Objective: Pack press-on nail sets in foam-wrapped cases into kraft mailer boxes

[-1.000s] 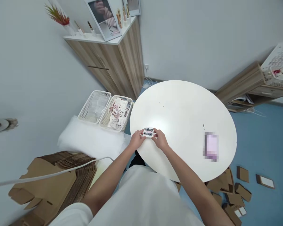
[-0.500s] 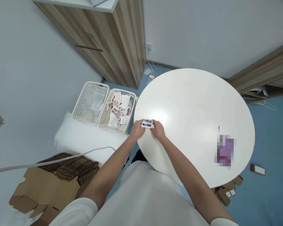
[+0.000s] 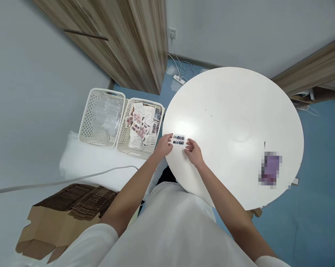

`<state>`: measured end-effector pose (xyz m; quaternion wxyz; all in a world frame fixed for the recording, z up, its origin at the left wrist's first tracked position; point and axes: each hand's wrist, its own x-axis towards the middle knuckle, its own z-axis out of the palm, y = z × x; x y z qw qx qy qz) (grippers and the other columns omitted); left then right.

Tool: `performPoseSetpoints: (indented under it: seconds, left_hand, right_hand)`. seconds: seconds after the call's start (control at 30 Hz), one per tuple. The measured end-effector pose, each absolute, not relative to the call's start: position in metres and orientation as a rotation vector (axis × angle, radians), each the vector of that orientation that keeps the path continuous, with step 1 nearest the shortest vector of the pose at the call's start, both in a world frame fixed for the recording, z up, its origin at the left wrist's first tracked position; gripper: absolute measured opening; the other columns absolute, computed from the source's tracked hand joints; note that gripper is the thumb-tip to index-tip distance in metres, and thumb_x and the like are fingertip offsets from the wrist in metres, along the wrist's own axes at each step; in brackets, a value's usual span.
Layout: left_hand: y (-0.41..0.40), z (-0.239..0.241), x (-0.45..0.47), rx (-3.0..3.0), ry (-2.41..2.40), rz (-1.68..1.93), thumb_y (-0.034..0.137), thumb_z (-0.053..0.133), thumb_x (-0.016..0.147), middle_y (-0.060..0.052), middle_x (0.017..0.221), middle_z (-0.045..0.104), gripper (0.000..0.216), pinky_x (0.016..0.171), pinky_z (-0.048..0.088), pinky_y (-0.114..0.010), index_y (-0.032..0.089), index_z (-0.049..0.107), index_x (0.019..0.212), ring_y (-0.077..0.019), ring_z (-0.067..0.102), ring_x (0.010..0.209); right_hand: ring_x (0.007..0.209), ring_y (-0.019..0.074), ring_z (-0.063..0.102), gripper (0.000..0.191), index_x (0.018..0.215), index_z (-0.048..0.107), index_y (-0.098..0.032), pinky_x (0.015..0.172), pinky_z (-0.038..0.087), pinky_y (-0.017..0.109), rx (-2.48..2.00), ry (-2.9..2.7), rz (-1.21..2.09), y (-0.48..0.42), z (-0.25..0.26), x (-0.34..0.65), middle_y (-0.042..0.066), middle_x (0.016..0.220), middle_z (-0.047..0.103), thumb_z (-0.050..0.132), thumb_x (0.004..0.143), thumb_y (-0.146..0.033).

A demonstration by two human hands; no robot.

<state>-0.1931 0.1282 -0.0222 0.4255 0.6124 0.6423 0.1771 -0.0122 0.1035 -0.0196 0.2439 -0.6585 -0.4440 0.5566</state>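
A small white card of dark, glossy press-on nails (image 3: 179, 140), set in two rows, lies on the near left part of the round white table (image 3: 234, 111). My left hand (image 3: 164, 144) is at the card's left edge with its fingers apart; whether the fingertips touch the card I cannot tell. On the other side, my right hand (image 3: 194, 151) is open, fingers spread, just off the card's right edge.
Left of the table stands a white basket (image 3: 120, 144) full of nail cards, beside another basket (image 3: 85, 128) of clear plastic packs. Flattened cardboard boxes (image 3: 49, 226) and a grey cable (image 3: 100, 172) are lower left. A blurred purple item (image 3: 272, 167) lies on the table's right.
Both hands have loosened from the nail card, which now lies flat on the table. My right hand has drawn away to the right. The camera view has shifted slightly.
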Motion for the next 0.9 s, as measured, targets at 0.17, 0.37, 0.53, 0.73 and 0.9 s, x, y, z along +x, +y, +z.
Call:
performPoseSetpoints:
  seconds: [0.17,0.37,0.53,0.73,0.9]
  left_hand:
    - [0.139,-0.023,-0.2,1.456,1.53,0.468,0.0,0.04,0.066,-0.007,0.122,0.051,0.061,0.08,0.046,-0.027,0.019,0.043,0.124,-0.0171,0.051,0.102]
    - [0.141,-0.022,-0.199,1.442,1.504,0.45,0.0,0.039,0.065,-0.006,0.122,0.052,0.061,0.08,0.046,-0.029,0.02,0.044,0.123,-0.017,0.053,0.101]
    - [0.139,-0.018,-0.197,1.441,1.507,0.411,0.001,0.041,0.065,-0.006,0.119,0.053,0.06,0.079,0.046,-0.028,0.021,0.046,0.121,-0.0175,0.053,0.098]
    - [0.13,-0.012,-0.197,1.499,1.534,0.386,0.001,0.041,0.064,-0.007,0.115,0.056,0.061,0.081,0.044,-0.03,0.018,0.044,0.123,-0.0183,0.052,0.096]
    - [0.115,-0.012,-0.19,1.454,1.501,0.359,0.002,0.043,0.064,-0.006,0.11,0.058,0.063,0.079,0.044,-0.03,0.019,0.04,0.125,-0.0177,0.053,0.094]
  right_hand:
    - [0.098,0.0172,0.057,0.059,0.122,0.039,-0.024,0.086,0.045,0.038,-1.687,-0.822,1.699,0.085,-0.012,-0.015,0.008,0.119,0.051,0.054,0.065,-0.016]
    - [0.103,0.019,0.056,0.054,0.118,0.041,-0.023,0.089,0.044,0.038,-1.631,-0.657,1.733,0.079,-0.013,-0.018,0.01,0.121,0.052,0.056,0.066,-0.019]
    - [0.11,0.0184,0.052,0.055,0.119,0.039,-0.024,0.091,0.043,0.038,-1.608,-0.632,1.739,0.081,-0.012,-0.022,0.01,0.124,0.05,0.054,0.066,-0.016]
    - [0.113,0.0182,0.049,0.06,0.122,0.038,-0.026,0.093,0.042,0.038,-1.632,-0.701,1.667,0.101,-0.011,-0.018,0.008,0.126,0.047,0.053,0.065,-0.013]
    - [0.114,0.0185,0.047,0.066,0.126,0.035,-0.027,0.093,0.042,0.039,-1.643,-0.828,1.649,0.128,-0.013,-0.013,0.007,0.13,0.044,0.052,0.064,-0.013]
